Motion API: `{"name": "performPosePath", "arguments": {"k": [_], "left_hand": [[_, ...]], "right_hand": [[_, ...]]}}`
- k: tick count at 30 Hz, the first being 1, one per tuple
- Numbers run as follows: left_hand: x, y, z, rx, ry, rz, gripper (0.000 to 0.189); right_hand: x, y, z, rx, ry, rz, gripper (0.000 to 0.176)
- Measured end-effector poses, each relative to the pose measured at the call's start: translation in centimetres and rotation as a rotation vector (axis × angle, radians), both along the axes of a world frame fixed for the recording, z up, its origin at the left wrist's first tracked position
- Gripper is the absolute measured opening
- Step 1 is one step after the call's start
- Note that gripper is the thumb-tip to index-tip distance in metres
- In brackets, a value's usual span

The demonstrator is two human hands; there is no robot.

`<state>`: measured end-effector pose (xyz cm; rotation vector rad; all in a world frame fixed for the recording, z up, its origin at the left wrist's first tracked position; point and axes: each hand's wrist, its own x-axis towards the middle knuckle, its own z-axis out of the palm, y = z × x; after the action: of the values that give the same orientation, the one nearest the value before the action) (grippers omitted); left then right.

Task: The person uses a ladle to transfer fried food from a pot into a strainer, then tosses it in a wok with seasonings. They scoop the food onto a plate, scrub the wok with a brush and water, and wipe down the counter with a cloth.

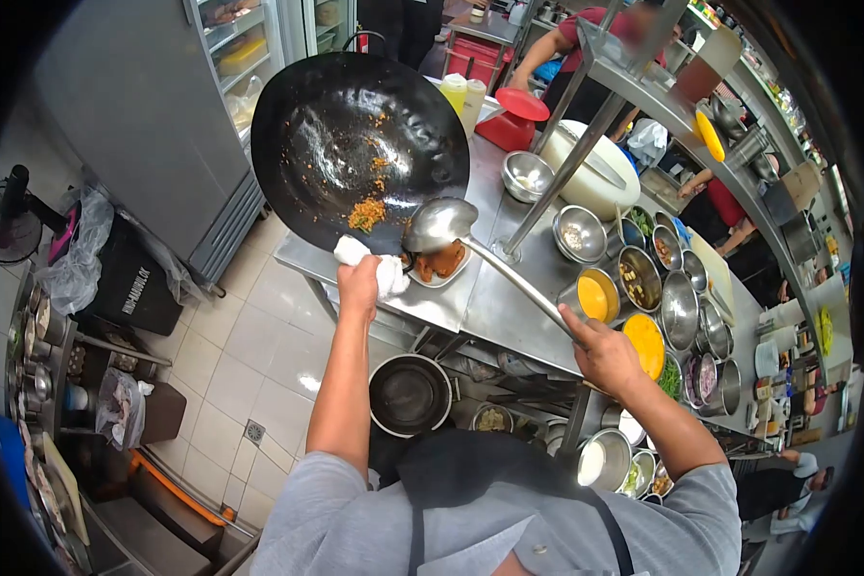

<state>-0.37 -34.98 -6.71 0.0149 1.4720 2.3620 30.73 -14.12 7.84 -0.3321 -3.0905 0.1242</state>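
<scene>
My left hand (360, 285) is closed round a folded white cloth (390, 276) at the near edge of a large black wok (307, 115). The wok is tilted up, and an orange-brown clump of food (366, 215) clings to its lower inside with scattered bits above. In my right hand (605, 353) is the long handle of a steel ladle (442, 226), its bowl by the wok's lower right rim. Below the ladle, a white dish (463, 266) holds reddish-brown pieces of food (442, 261) and is partly hidden.
The steel counter (494, 307) carries several metal bowls, a pot of yellow liquid (598, 295) and a red scale (515, 117). A shelf post (557, 182) rises from it. Another pan (410, 395) sits below. Other people stand beyond the counter. A grey fridge (144, 106) is at left.
</scene>
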Motion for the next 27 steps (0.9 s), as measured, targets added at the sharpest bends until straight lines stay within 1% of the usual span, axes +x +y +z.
{"name": "performPosePath", "arguments": {"k": [2,10,12,15,19,21,22,24,26,27], "left_hand": [[-0.3,0.1,-0.5,0.008,0.009,-0.003,0.006],[-1.2,0.0,-1.0,0.001,0.023,0.022,0.005],[-1.2,-0.1,-0.9,-0.024,0.056,0.05,0.008],[-1.7,-0.2,-1.4,-0.01,0.032,0.041,0.011],[-2.3,-0.6,-1.6,0.011,0.059,0.045,0.011],[-2.5,-0.6,-1.7,0.003,0.064,0.046,0.01],[-2.4,-0.7,-1.5,0.008,0.072,0.05,0.01],[-1.9,-1.0,-1.2,0.02,-0.009,0.03,0.012],[-1.3,-1.1,-0.9,0.042,-0.014,0.026,0.013],[-1.0,-1.3,-0.8,0.061,-0.028,0.016,0.014]], "right_hand": [[0.5,0.1,0.2,0.005,-0.027,-0.039,0.07],[1.8,-0.4,1.9,0.006,-0.028,-0.055,0.069],[2.1,-0.4,2.0,0.012,-0.016,-0.048,0.068],[2.4,-0.4,2.1,0.009,0.012,-0.052,0.068],[1.4,-0.8,2.3,0.007,-0.014,-0.105,0.067],[-0.6,-1.2,1.7,-0.13,0.088,-0.081,0.066],[-2.2,-1.4,1.3,-0.126,0.097,-0.076,0.066],[-6.8,-1.6,0.0,-0.262,0.11,-0.07,0.065],[-12.1,-1.4,-3.1,-0.286,0.287,0.035,0.065],[-14.7,-1.9,-3.8,-0.273,0.271,-0.033,0.065]]}}
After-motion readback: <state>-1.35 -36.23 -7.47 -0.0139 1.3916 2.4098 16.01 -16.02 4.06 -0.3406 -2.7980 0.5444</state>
